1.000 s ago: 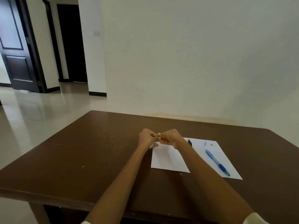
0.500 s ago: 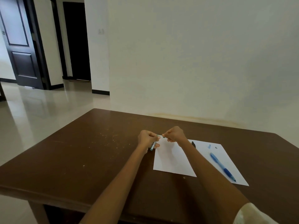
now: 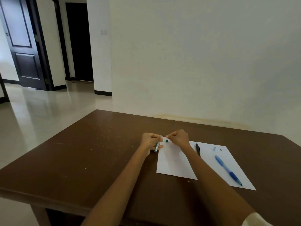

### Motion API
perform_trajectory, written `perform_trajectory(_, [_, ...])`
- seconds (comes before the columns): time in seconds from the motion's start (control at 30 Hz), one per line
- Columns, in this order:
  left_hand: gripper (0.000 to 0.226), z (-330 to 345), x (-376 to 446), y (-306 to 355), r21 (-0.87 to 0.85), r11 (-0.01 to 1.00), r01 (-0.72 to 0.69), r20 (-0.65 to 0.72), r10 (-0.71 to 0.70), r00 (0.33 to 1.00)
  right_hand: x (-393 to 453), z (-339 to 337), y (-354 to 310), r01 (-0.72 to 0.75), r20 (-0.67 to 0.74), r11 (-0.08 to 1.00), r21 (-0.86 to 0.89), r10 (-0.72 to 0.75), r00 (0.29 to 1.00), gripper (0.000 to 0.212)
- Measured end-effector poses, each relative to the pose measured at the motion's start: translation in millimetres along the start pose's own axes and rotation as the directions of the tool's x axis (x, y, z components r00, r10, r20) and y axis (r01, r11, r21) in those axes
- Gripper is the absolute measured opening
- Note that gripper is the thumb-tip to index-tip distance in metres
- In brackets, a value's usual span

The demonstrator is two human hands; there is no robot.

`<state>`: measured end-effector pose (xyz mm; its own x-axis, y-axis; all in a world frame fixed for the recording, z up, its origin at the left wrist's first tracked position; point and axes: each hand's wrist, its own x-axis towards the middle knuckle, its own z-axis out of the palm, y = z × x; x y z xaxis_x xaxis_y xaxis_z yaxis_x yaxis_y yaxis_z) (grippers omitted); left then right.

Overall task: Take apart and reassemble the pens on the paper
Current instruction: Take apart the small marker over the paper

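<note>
A person's two bare forearms reach forward over a dark brown wooden table (image 3: 91,157) toward a sheet of white paper (image 3: 175,162) lying on it.

The left hand (image 3: 150,141) is curled closed around a short grey-green pen barrel (image 3: 156,147), which pokes down and out from under the fingers, tilted, just beside the paper's left far corner. The right hand (image 3: 178,137) sits close to the left, with a small gap between them, above the paper's far edge. Its fingers are pinched tightly together, but whatever they hold is too small to make out.

In the gap between the two hands, just below the fingertips, a tiny green piece (image 3: 166,141) shows against the white of the paper. Whether it rests on the sheet or is in the air cannot be told.

To the right of the right wrist, a black pen (image 3: 198,149) lies on the paper, partly hidden by the forearm. Further right of that grip, near the paper's far edge, are two very small parts: a pale blue piece (image 3: 214,148) and a smaller grey piece (image 3: 221,150), apart from each other. Nearer the person and well to the right of both hands, a whole blue pen (image 3: 228,170) lies at a slant on the sheet.

A plain cream wall (image 3: 195,54) stands behind the table.
</note>
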<state>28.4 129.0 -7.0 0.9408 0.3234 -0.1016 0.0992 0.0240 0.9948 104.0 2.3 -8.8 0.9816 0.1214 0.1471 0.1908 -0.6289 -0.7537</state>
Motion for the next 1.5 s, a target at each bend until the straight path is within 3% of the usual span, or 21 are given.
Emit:
perform_trajectory(0.1, [0.003,4,-5,5,-0.049,0.999,-0.013,-0.045,0.010,0.999,-21,-6,-3,0.039,-0.064,0.981,0.189,-0.028,0.998,0.020])
perform_trajectory(0.3, [0.010,24,-21,15,-0.194,0.981,-0.020,-0.088,0.003,0.996,-66,-16,-3,0.041,0.148,0.961,0.273,-0.084,0.985,0.025])
perform_trajectory(0.63, [0.021,47,-49,15,-0.454,0.884,0.111,-0.028,-0.138,0.990,-87,-31,0,-0.130,0.129,0.872,0.472,0.078,0.989,0.025])
perform_trajectory(0.77, [0.020,59,-47,9,-0.478,0.866,0.149,-0.017,-0.178,0.984,-93,-37,8,-0.239,0.158,0.746,0.621,0.179,0.971,0.019])
perform_trajectory(0.9, [0.022,66,-42,-1,-0.530,0.829,0.178,0.032,-0.190,0.981,-89,-39,11,-0.344,0.251,0.414,0.843,0.262,0.932,0.007])
perform_trajectory(0.97, [0.026,68,-40,-6,-0.548,0.815,0.189,0.051,-0.194,0.980,-86,-38,11,-0.364,0.286,0.301,0.881,0.272,0.919,0.006])
perform_trajectory(1.07, [0.033,69,-40,-5,-0.600,0.783,0.165,0.062,-0.160,0.985,-81,-37,11,-0.366,0.305,0.230,0.902,0.263,0.915,0.008])
perform_trajectory(1.13, [0.049,66,-40,-3,-0.696,0.696,0.178,0.117,-0.134,0.984,-78,-36,10,-0.370,0.314,0.206,0.906,0.260,0.913,0.011])
perform_trajectory(1.2, [0.064,60,-39,-3,-0.789,0.573,0.222,0.192,-0.113,0.975,-76,-37,8,-0.398,0.347,0.225,0.889,0.236,0.908,0.014])
perform_trajectory(1.3, [0.068,52,-39,-6,-0.864,0.438,0.249,0.249,-0.060,0.967,-76,-40,2,-0.410,0.381,0.379,0.830,0.151,0.912,0.018])
perform_trajectory(1.5, [0.067,51,-41,-11,-0.876,0.407,0.258,0.286,0.008,0.958,-75,-47,-14,-0.203,0.213,0.779,0.593,0.092,0.973,0.025])
